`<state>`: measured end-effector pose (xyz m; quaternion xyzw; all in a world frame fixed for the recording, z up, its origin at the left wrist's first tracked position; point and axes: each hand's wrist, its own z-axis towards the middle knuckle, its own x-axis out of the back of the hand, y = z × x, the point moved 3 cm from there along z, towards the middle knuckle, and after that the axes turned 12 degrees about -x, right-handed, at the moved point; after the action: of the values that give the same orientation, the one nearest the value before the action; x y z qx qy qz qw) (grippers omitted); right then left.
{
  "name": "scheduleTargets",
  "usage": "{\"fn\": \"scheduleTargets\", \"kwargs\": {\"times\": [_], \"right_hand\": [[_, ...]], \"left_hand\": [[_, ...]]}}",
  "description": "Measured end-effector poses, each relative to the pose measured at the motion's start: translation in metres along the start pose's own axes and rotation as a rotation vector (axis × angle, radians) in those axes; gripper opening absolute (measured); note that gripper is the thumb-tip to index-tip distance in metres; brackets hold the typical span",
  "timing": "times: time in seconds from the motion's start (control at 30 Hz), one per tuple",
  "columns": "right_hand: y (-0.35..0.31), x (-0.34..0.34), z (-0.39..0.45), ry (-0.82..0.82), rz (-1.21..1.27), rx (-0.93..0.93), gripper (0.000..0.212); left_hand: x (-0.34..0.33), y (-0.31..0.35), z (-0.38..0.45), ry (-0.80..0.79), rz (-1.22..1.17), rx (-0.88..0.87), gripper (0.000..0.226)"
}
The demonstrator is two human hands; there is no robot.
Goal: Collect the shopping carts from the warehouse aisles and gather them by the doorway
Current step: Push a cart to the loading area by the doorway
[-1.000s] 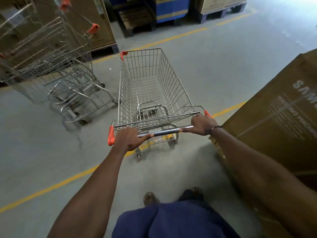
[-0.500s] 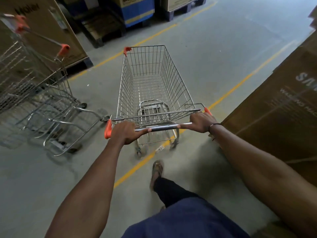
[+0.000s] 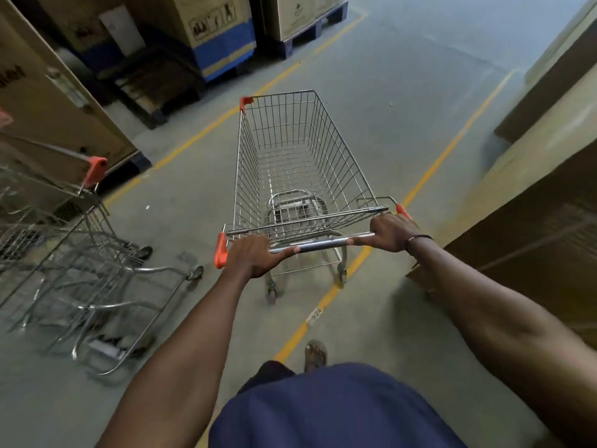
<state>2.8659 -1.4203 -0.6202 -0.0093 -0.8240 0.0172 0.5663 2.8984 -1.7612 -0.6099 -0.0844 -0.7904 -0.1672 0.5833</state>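
Grey concrete floor point(image 3: 403, 101) fills the frame, open lane running up the centre to the top right; two yellow floor lines point(image 3: 452, 147) cross it diagonally. Large cardboard boxes point(image 3: 533, 202) wall the right edge, three or so more boxes on pallets point(image 3: 223, 37) line the upper left. One wire shopping cart point(image 3: 297, 163) at centre frame, basket empty, straddling the near yellow line, clear floor ahead of it. A cluster of nested carts point(image 3: 80, 253) at the left edge, count unclear from blur, just beside the centre cart with a narrow gap. Left hand point(image 3: 255, 257) fingers clamped round the cart's handlebar point(image 3: 326, 245) near its orange end cap; right hand point(image 3: 392, 232) fingers clamped round the bar's right end. One sandalled foot point(image 3: 316, 354) at bottom centre.
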Motion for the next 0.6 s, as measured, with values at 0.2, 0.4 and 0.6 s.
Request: {"fn": "scheduleTargets", "kwargs": {"times": [0.2,0.4,0.6], "right_hand": [[-0.024,0.014,0.046,0.011,0.043,-0.084,0.103],[-0.06,0.033,0.105,0.005,0.124,-0.222,0.099],[-0.091,0.046,0.16,0.013,0.187,-0.383,0.114]], "left_hand": [[0.036,-0.05,0.065,-0.041,0.04,-0.115,0.091],[0.069,-0.119,0.158,-0.023,0.041,-0.272,0.093],[0.104,-0.173,0.247,-0.042,0.094,-0.43,0.092]]}}
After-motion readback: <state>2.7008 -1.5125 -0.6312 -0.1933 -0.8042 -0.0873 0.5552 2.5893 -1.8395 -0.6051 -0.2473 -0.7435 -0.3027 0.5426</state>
